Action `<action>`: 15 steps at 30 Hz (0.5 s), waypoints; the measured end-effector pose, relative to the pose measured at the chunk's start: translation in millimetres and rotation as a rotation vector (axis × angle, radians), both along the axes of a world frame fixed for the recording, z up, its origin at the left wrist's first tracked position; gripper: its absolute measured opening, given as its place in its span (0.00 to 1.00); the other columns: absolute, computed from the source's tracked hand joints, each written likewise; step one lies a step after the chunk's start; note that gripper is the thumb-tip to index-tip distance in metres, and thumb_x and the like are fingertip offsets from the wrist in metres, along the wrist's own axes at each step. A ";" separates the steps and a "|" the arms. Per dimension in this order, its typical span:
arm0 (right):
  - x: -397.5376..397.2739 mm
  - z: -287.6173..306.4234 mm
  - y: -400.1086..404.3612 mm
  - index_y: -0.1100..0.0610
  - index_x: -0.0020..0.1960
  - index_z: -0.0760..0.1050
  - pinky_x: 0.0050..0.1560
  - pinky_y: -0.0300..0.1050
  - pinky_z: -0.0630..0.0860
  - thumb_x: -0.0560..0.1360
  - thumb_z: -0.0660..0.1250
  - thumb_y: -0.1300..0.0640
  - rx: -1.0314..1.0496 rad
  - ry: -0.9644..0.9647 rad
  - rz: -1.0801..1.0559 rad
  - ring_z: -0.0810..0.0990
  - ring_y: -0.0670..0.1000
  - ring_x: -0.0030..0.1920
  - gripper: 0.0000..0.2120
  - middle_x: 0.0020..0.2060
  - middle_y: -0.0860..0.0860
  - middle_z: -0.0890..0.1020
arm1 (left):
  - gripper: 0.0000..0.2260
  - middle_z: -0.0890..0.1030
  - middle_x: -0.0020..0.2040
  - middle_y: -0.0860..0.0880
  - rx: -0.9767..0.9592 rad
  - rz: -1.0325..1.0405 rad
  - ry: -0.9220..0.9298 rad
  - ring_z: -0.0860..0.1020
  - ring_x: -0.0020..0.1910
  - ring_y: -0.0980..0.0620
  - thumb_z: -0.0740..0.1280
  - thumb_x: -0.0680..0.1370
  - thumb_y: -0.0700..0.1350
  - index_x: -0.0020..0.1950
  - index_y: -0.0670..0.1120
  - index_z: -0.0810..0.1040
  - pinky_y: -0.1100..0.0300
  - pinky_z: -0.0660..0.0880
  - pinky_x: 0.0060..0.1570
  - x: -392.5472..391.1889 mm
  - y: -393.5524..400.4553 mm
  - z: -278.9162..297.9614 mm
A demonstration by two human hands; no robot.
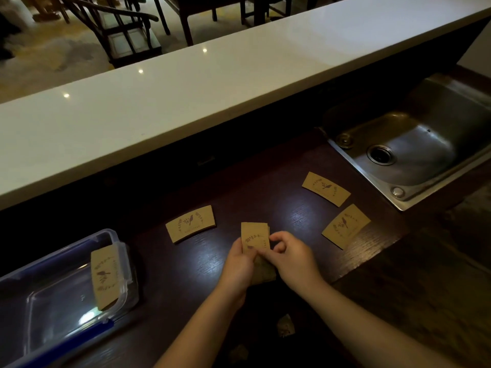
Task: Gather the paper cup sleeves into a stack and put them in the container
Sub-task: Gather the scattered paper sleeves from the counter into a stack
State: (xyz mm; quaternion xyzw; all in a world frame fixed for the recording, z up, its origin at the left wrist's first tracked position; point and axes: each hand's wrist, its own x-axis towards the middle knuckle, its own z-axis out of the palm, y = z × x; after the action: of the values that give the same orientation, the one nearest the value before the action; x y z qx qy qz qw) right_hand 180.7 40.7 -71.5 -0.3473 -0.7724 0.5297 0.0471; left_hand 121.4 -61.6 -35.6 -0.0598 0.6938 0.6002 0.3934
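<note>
Both my hands hold a small stack of brown paper cup sleeves (255, 236) upright over the dark wooden counter. My left hand (237, 264) grips its lower left side, and my right hand (289, 257) pinches its right edge. Three more sleeves with a bird print lie flat on the counter: one (190, 223) to the left of the stack, one (326, 188) at the far right, one (346, 226) nearer on the right. A clear plastic container (61, 309) with blue clips stands at the lower left, and one sleeve (105, 278) leans inside against its right wall.
A steel sink (414, 147) is set into the counter at the right. A raised white bar top (186, 83) runs across behind the work surface. Dark chairs stand beyond it. The counter's front edge drops off at the lower right.
</note>
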 end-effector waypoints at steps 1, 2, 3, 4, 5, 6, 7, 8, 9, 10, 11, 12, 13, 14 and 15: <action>1.5 -1.0 2.1 0.49 0.54 0.76 0.38 0.49 0.79 0.67 0.73 0.45 0.001 -0.016 0.002 0.80 0.47 0.35 0.18 0.34 0.49 0.81 | 0.13 0.83 0.50 0.44 -0.008 -0.010 0.005 0.81 0.45 0.50 0.56 0.79 0.35 0.58 0.45 0.76 0.57 0.78 0.43 0.6 -0.3 0.3; 3.4 -1.7 7.0 0.50 0.57 0.75 0.39 0.48 0.79 0.68 0.72 0.43 0.000 -0.027 -0.017 0.80 0.46 0.38 0.21 0.36 0.48 0.80 | 0.13 0.83 0.51 0.44 -0.014 -0.014 0.006 0.80 0.45 0.50 0.56 0.80 0.35 0.59 0.44 0.75 0.57 0.77 0.43 0.6 -0.3 0.7; 5.4 -2.2 15.0 0.51 0.60 0.74 0.42 0.47 0.78 0.69 0.71 0.43 0.002 -0.032 -0.065 0.79 0.46 0.41 0.23 0.40 0.47 0.80 | 0.13 0.82 0.51 0.44 -0.021 -0.014 0.003 0.80 0.45 0.50 0.56 0.80 0.35 0.60 0.43 0.75 0.55 0.77 0.45 0.1 -0.4 1.0; 8.4 -2.4 26.3 0.52 0.63 0.73 0.45 0.46 0.77 0.70 0.70 0.42 0.020 -0.042 -0.129 0.78 0.47 0.44 0.25 0.44 0.48 0.79 | 0.13 0.82 0.51 0.44 -0.027 -0.014 -0.004 0.79 0.46 0.49 0.56 0.80 0.35 0.61 0.43 0.74 0.51 0.77 0.49 -0.6 -0.9 0.4; 12.2 -3.0 41.4 0.53 0.65 0.71 0.48 0.46 0.75 0.70 0.70 0.43 0.069 -0.073 -0.188 0.77 0.49 0.48 0.27 0.50 0.50 0.77 | 0.12 0.81 0.52 0.43 -0.035 -0.015 -0.017 0.79 0.48 0.47 0.56 0.81 0.36 0.61 0.42 0.74 0.48 0.76 0.52 -0.9 -1.5 -1.4; 17.5 -3.8 59.5 0.54 0.67 0.70 0.51 0.46 0.73 0.71 0.69 0.43 0.145 -0.134 -0.231 0.76 0.51 0.52 0.28 0.55 0.52 0.75 | 0.12 0.81 0.52 0.43 -0.049 -0.019 -0.030 0.79 0.49 0.45 0.56 0.81 0.37 0.62 0.42 0.74 0.44 0.76 0.54 -1.2 -2.1 -3.4; 23.7 -5.0 79.2 0.55 0.68 0.69 0.52 0.46 0.71 0.71 0.69 0.43 0.227 -0.219 -0.258 0.75 0.54 0.54 0.29 0.59 0.55 0.72 | 0.12 0.81 0.51 0.44 -0.063 -0.023 -0.037 0.79 0.50 0.44 0.56 0.81 0.38 0.62 0.42 0.74 0.42 0.76 0.55 -1.5 -2.7 -4.7; 30.3 -5.9 98.9 0.55 0.67 0.69 0.54 0.48 0.71 0.71 0.69 0.42 0.293 -0.312 -0.275 0.74 0.56 0.56 0.30 0.61 0.57 0.70 | 0.12 0.81 0.51 0.44 -0.071 -0.025 -0.044 0.79 0.51 0.43 0.56 0.81 0.38 0.62 0.42 0.74 0.41 0.76 0.57 -1.6 -2.6 -5.9; 37.3 -7.1 117.2 0.56 0.66 0.69 0.56 0.51 0.71 0.69 0.70 0.40 0.329 -0.397 -0.282 0.72 0.59 0.58 0.31 0.62 0.59 0.68 | 0.12 0.81 0.52 0.43 -0.075 -0.024 -0.053 0.79 0.52 0.42 0.56 0.81 0.38 0.61 0.42 0.74 0.40 0.76 0.57 -1.9 -2.2 -6.5; 43.6 -9.1 133.1 0.56 0.67 0.67 0.59 0.55 0.70 0.67 0.71 0.38 0.331 -0.467 -0.282 0.69 0.62 0.60 0.36 0.62 0.60 0.67 | 0.12 0.82 0.53 0.42 -0.077 -0.023 -0.062 0.79 0.53 0.40 0.56 0.81 0.39 0.61 0.43 0.75 0.39 0.76 0.58 -2.3 -1.4 -6.7; 49.2 -11.9 146.2 0.57 0.70 0.63 0.61 0.57 0.68 0.65 0.72 0.36 0.307 -0.521 -0.273 0.66 0.64 0.63 0.43 0.64 0.62 0.65 | 0.12 0.82 0.54 0.41 -0.078 -0.023 -0.072 0.79 0.53 0.40 0.56 0.81 0.38 0.61 0.43 0.75 0.39 0.76 0.57 -2.4 0.1 -6.7; 53.4 -14.6 155.6 0.56 0.73 0.57 0.63 0.59 0.66 0.62 0.72 0.34 0.270 -0.559 -0.258 0.62 0.65 0.66 0.49 0.66 0.62 0.63 | 0.12 0.82 0.54 0.41 -0.075 -0.023 -0.079 0.80 0.52 0.40 0.56 0.81 0.38 0.60 0.43 0.75 0.39 0.76 0.56 -2.5 1.3 -6.8; 55.7 -16.9 161.8 0.56 0.75 0.53 0.65 0.60 0.65 0.60 0.73 0.32 0.247 -0.584 -0.242 0.60 0.66 0.67 0.54 0.67 0.62 0.61 | 0.12 0.82 0.53 0.41 -0.070 -0.020 -0.087 0.80 0.51 0.41 0.56 0.81 0.38 0.60 0.43 0.75 0.39 0.77 0.56 -2.6 2.1 -7.2; 56.8 -18.5 165.7 0.55 0.75 0.51 0.65 0.60 0.65 0.58 0.74 0.32 0.240 -0.601 -0.230 0.59 0.66 0.68 0.57 0.68 0.62 0.60 | 0.12 0.82 0.53 0.41 -0.063 -0.016 -0.098 0.80 0.51 0.41 0.56 0.81 0.38 0.60 0.42 0.75 0.39 0.77 0.56 -2.8 2.9 -8.0; 56.7 -20.2 168.2 0.54 0.75 0.51 0.65 0.60 0.65 0.57 0.74 0.31 0.243 -0.613 -0.219 0.59 0.67 0.69 0.58 0.68 0.62 0.60 | 0.12 0.82 0.53 0.40 -0.057 -0.014 -0.110 0.80 0.51 0.41 0.56 0.81 0.38 0.60 0.42 0.76 0.39 0.77 0.56 -3.0 3.6 -8.9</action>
State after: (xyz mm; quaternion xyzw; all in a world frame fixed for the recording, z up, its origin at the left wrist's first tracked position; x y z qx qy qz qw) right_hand 237.4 208.9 -91.7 -0.5627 -0.7663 0.2968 -0.0894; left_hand 118.5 -58.0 -44.5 -0.0990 0.6885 0.5732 0.4331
